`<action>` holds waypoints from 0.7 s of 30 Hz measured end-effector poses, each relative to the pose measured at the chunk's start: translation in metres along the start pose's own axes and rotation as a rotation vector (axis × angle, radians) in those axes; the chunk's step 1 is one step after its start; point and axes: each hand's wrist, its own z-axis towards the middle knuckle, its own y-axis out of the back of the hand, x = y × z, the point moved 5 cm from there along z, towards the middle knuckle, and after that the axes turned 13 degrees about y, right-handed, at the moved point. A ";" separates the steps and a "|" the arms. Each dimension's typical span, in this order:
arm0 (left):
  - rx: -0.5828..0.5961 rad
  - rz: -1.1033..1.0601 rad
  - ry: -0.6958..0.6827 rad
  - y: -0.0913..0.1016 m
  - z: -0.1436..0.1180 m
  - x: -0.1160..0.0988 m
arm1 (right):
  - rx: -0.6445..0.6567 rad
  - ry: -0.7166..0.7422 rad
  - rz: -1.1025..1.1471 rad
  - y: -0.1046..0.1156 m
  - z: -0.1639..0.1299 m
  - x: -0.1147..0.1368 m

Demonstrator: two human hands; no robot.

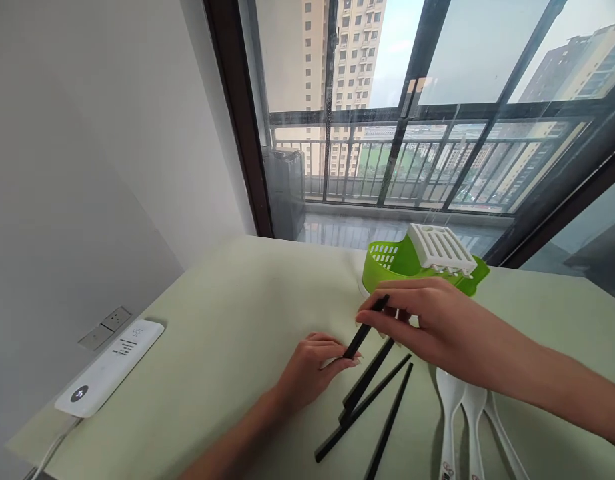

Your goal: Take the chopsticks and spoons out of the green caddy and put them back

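Note:
Both of my hands are on one short-looking black chopstick (358,339), tilted above the table. My left hand (315,365) pinches its lower end between thumb and fingers. My right hand (420,312) grips the upper end with thumb and forefinger. More black chopsticks (368,375) run up under my right fingers; whether those fingers touch them, I cannot tell. Two others lie apart on the table, one slanting (363,408) and another (390,421) nearer the front. Right of them, below my right forearm, are three white spoons (450,393), their handles toward me.
A green basket (382,270) with a white slotted rack (440,247) on it stands at the far side of the pale table (227,320). On the left lies a white power strip (110,367) with a cable, beside the wall. Behind the table is a glass window (367,180).

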 end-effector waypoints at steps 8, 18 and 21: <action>0.053 -0.019 0.096 0.003 0.001 0.001 | 0.006 -0.017 -0.028 -0.010 0.001 -0.005; 0.078 -0.059 0.162 0.004 0.003 0.006 | -0.169 -0.142 -0.025 0.004 0.001 -0.009; -0.027 -0.113 0.205 0.010 0.005 0.009 | -0.241 -0.150 -0.042 0.021 0.001 -0.013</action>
